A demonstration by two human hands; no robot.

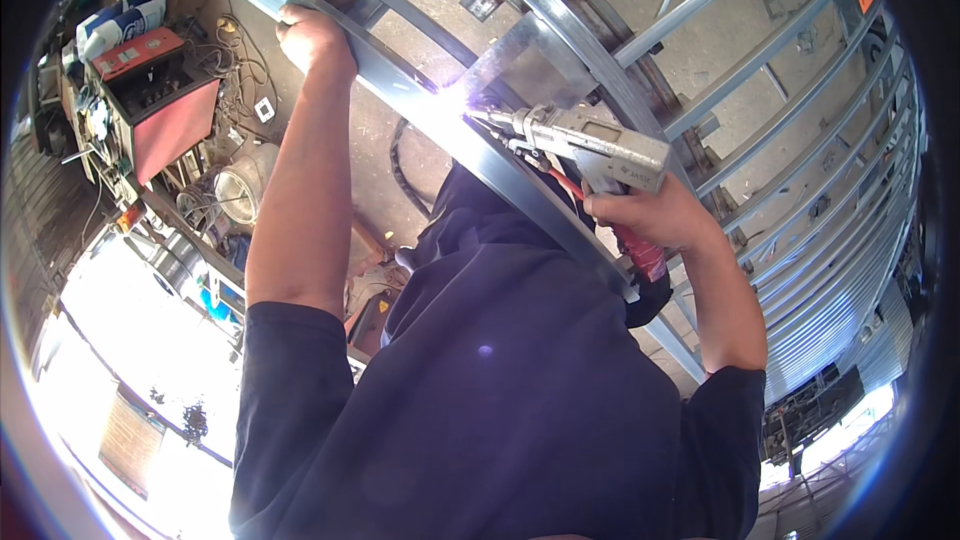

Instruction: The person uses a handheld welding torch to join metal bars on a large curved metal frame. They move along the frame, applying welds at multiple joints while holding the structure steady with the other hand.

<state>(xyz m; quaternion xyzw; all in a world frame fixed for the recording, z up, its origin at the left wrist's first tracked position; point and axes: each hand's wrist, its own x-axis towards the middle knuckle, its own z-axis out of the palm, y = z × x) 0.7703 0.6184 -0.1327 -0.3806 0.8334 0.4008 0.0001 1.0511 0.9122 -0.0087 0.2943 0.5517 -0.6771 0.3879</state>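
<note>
Red box: a boxy machine point(175, 130) on the far left, well apart from the long bar, likely kept aside so the work stays clear; loose cables point(232, 35) lie between.
Left hand: the person's left hand point(312, 40) is closed over the upper-left stretch of the bar, fingers curled round its edge, probably to steady it away from the heat.
Long bar: a shiny metal bar point(390, 85) slanting from upper left to lower right, in front of the person's body.
Glare: a white-blue flare point(455, 105) midway along the bar, hiding the contact point.
Plate: a flat metal sheet point(545, 60) just beyond the bar.
Welding gun: a pale gun point(590, 145) right of the bar, nozzle toward the flare, seemingly angled to keep the fingers back.
Right hand: the right hand point(650, 215) is wrapped round the gun's grip.
Frame: rows of metal rails point(740, 105), right of the bar.
</note>
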